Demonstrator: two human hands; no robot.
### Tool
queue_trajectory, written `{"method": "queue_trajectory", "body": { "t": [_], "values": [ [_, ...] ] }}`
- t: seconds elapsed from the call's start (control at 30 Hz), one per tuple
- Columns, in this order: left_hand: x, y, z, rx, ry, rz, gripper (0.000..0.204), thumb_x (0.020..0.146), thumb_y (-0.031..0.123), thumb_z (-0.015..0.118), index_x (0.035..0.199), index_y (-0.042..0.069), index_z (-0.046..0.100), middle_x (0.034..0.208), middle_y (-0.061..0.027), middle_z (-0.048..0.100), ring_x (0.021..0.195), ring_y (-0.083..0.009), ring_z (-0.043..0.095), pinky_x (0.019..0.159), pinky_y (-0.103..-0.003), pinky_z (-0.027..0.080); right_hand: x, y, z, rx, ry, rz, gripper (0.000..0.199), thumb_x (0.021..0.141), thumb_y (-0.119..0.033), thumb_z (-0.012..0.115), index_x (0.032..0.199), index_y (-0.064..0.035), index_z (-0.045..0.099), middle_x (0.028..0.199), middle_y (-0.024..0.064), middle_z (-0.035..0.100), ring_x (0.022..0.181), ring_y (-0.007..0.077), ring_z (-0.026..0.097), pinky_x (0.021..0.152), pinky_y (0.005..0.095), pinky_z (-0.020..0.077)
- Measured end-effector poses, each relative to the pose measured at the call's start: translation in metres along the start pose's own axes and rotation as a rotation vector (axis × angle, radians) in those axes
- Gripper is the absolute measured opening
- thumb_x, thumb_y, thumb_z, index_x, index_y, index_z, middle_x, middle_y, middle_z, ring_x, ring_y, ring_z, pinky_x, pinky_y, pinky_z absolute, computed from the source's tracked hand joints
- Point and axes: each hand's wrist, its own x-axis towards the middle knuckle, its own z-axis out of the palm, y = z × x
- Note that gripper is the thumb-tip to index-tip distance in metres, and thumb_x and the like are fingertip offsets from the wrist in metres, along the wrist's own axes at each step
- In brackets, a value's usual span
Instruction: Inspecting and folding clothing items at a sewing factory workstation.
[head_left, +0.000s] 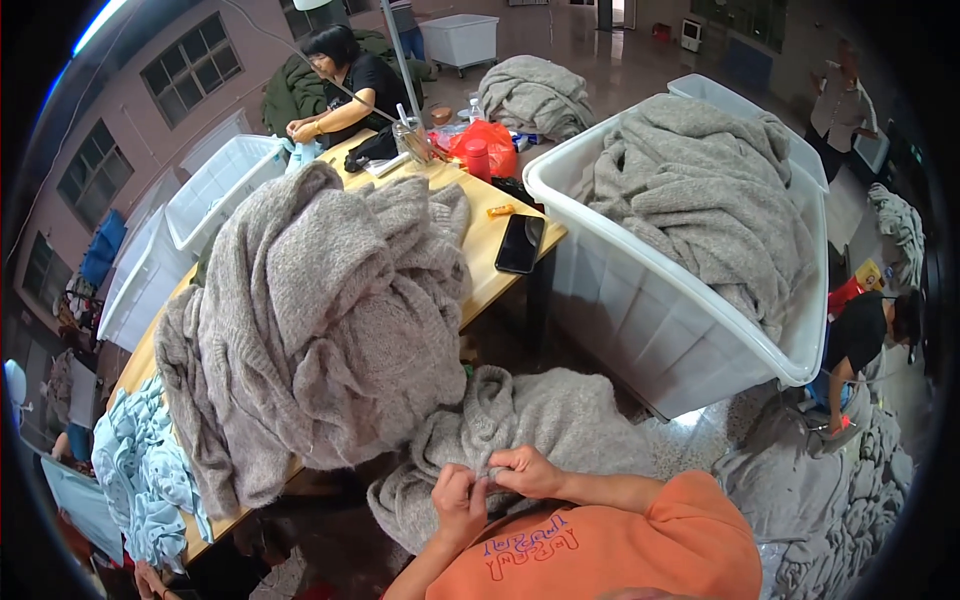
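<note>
A grey knitted sweater (570, 415) is bunched up close in front of my body. My left hand (460, 500) and my right hand (528, 472) are close together at its near edge, fingers pinched on a small bit of the knit. Whether anything small sits between the fingertips is too fine to make out. Just beyond on the left, a large heap of similar grey sweaters (330, 310) covers much of a wooden table (485, 290).
A white wheeled bin (640, 320) full of grey knitwear stands to the right. On the table lie a phone (520, 244) and a red bottle (477, 158). Light blue garments (145, 465) hang over the left edge. A co-worker (345, 85) sits at the far end.
</note>
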Motion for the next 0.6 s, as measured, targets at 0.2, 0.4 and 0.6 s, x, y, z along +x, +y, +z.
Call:
{"method": "queue_trajectory", "body": {
  "t": [0.2, 0.4, 0.6],
  "values": [
    [-0.013, -0.003, 0.001, -0.078, 0.003, -0.081, 0.014, 0.067, -0.004, 0.061, 0.069, 0.000, 0.048, 0.066, -0.0108, 0.049, 0.056, -0.0231, 0.047, 0.049, -0.032, 0.038, -0.011, -0.011, 0.005, 0.012, 0.023, 0.032, 0.008, 0.075, -0.002, 0.048, 0.071, 0.0012, 0.055, 0.058, -0.0018, 0.050, 0.055, 0.0029, 0.042, 0.047, 0.0237, 0.0368],
    [-0.021, 0.011, -0.001, -0.065, 0.040, -0.092, 0.013, 0.068, -0.001, 0.060, 0.066, 0.000, 0.047, 0.064, -0.0097, 0.046, 0.057, -0.0212, 0.045, 0.050, -0.030, 0.035, -0.018, -0.010, 0.010, 0.038, 0.001, 0.089, 0.007, 0.075, -0.002, 0.050, 0.076, 0.0013, 0.056, 0.059, -0.0001, 0.050, 0.057, 0.0037, 0.044, 0.049, 0.0235, 0.0386],
    [0.011, 0.007, -0.004, -0.224, 0.059, -0.441, 0.014, 0.080, 0.007, 0.052, 0.069, -0.001, 0.051, 0.058, -0.0011, 0.050, 0.057, -0.0081, 0.046, 0.051, -0.024, 0.039, -0.008, -0.016, -0.012, -0.635, 0.146, -0.430, 0.027, 0.064, 0.002, 0.051, 0.090, -0.0011, 0.058, 0.081, 0.0139, 0.059, 0.073, 0.0295, 0.058, 0.065, 0.0357, 0.0479]
  ]
}}
